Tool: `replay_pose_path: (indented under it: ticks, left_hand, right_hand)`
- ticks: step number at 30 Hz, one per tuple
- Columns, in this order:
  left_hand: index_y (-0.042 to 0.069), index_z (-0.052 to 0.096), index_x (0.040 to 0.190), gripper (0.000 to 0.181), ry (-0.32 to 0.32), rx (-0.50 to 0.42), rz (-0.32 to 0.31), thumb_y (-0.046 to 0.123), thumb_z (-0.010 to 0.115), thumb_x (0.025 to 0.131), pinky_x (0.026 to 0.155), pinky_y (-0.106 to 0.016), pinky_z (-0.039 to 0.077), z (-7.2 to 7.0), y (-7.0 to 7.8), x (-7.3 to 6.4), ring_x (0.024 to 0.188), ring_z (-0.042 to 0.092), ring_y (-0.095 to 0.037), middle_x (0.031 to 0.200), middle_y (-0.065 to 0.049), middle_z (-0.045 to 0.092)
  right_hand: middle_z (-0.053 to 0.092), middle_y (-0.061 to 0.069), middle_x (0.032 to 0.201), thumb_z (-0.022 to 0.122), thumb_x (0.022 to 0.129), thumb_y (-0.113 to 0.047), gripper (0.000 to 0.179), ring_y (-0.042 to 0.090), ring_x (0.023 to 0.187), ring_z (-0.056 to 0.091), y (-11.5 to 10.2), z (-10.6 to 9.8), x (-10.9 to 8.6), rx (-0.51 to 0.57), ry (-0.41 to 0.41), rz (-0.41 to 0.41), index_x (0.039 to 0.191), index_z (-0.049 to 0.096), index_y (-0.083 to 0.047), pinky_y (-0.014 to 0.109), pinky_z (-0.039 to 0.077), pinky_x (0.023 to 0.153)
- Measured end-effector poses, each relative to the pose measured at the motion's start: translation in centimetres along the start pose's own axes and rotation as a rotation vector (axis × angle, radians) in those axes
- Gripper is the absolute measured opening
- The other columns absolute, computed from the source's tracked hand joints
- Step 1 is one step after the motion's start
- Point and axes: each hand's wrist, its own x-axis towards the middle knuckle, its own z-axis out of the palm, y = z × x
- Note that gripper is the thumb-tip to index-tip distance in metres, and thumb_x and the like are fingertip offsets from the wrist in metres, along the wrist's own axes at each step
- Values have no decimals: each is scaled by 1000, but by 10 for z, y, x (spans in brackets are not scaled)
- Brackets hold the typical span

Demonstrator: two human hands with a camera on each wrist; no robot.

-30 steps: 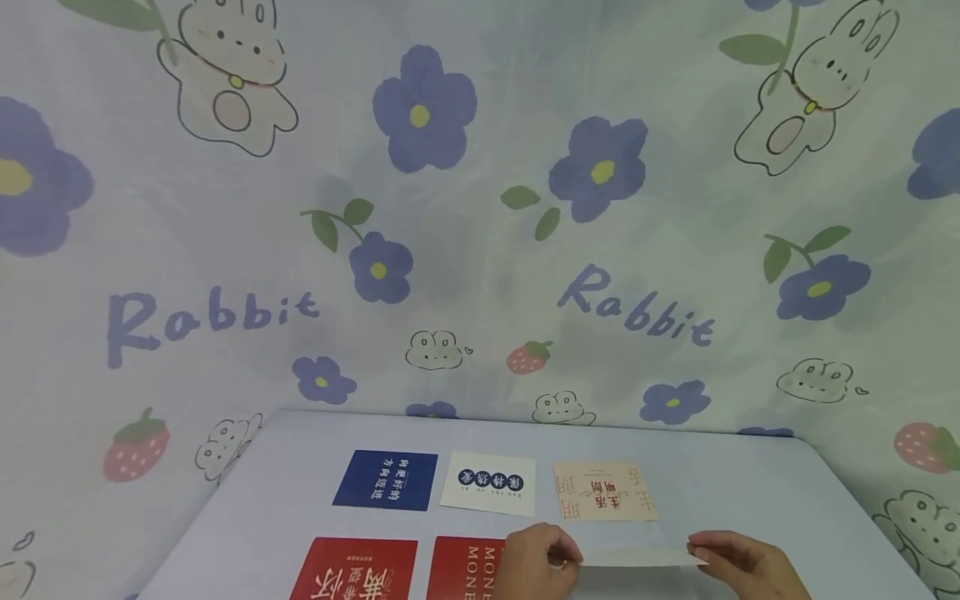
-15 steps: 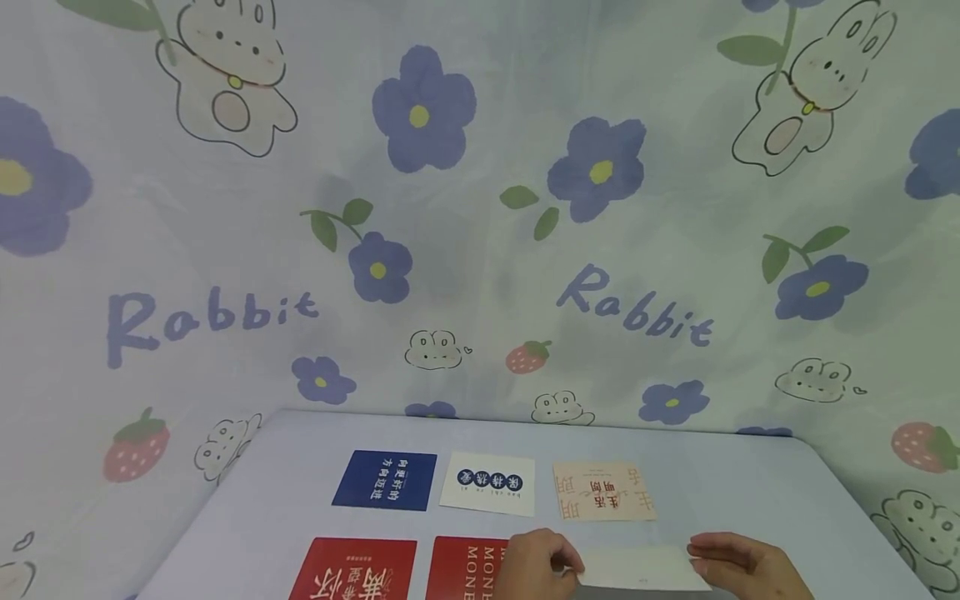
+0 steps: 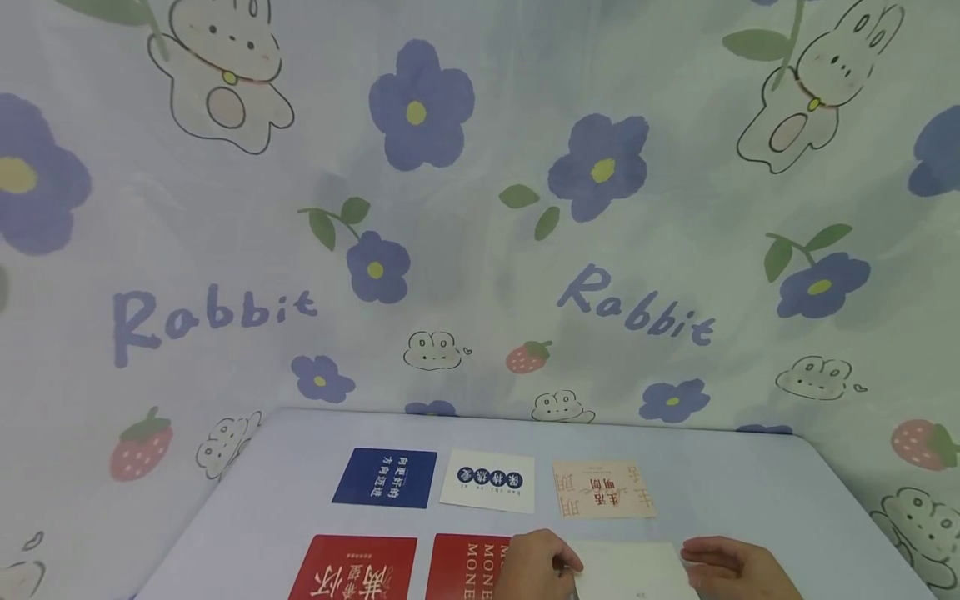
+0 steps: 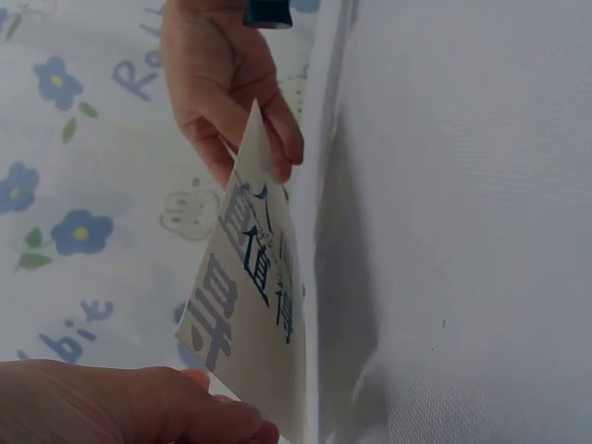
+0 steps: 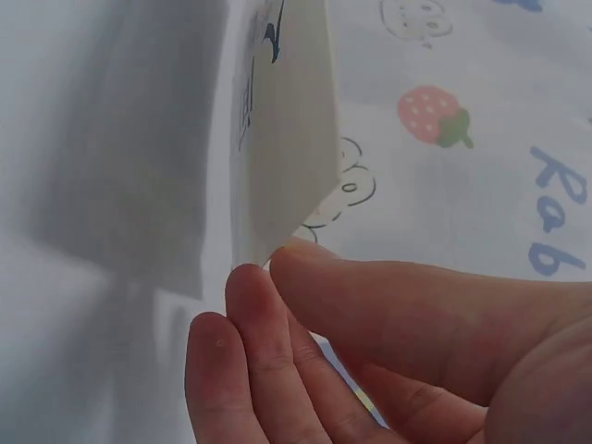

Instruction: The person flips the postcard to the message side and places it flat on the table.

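A cream-white card (image 3: pixel 630 571) is held between both hands over the table, tilted, its nearly plain side toward the head camera. Blue and grey characters mark its other face, seen on the card (image 4: pixel 254 277) in the left wrist view. My left hand (image 3: pixel 534 567) pinches the left edge. At the opposite edge, my right hand (image 3: pixel 738 569) pinches a corner between thumb and fingertips, as the right wrist view shows up close. Left of the left hand lies a red card (image 3: pixel 467 567) lettered MONEY, its right part hidden by that hand.
On the white table (image 3: pixel 247 500) lies another red card (image 3: pixel 356 567). Behind it are a blue card (image 3: pixel 385 478), a white card (image 3: pixel 489 483) with blue circles and a peach card (image 3: pixel 604 489). A curtain (image 3: pixel 480 208) with rabbits and flowers hangs behind.
The held card has tipped from almost edge-on, so much more of its plain side faces the head camera. Both hands have stayed nearly in place, and the cards on the table lie unmoved.
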Motion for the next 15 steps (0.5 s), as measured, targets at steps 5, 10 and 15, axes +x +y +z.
replay_pose_path:
  ticks: [5,10,15]
  left_hand:
    - [7,76,72,14,-1,1,-14,-7,76,75,58,-30,53,1,0,0,61,55,-9,68,5,64]
    - [8,76,73,15,-17,8,-41,-7,76,74,61,-32,54,2,-2,0,62,55,-10,70,2,65]
    - [8,77,75,13,-41,21,-56,-5,77,75,64,-34,56,2,-4,1,62,55,-12,68,5,64]
  right_hand:
    - [70,18,111,76,89,-16,56,32,100,69,0,3,2,-26,-26,12,125,54,21,41,59,83]
    - [70,20,110,74,89,-13,53,34,100,69,1,6,4,-67,-36,-4,123,53,22,42,59,82]
    - [71,18,107,76,86,-11,49,31,96,69,2,12,6,-139,26,27,120,57,18,42,59,81]
